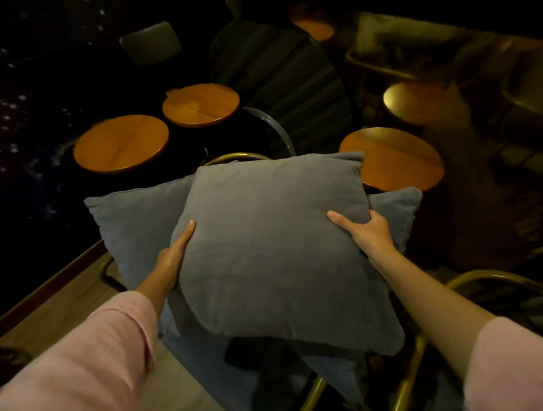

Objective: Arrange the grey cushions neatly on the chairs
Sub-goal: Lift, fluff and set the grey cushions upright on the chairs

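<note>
Grey cushion point(273, 253): gripped at its two side edges by the left hand point(175, 259) and right hand point(365, 234), held above a brass-framed chair point(410, 365). A second grey cushion point(134, 226) is seen behind it, and round wooden tabletops point(120, 144) are noted beyond.

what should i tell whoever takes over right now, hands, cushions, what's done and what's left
Left hand: gripping the left edge of the top grey cushion.
Right hand: gripping its right edge.
Top cushion is held over a second grey cushion, which sits on a gold-framed chair.
Done: nothing clearly finished; both cushions overlap at angles.
Left: set the top cushion down, square up both. Another gold-framed chair at right shows no cushion in view.
</note>
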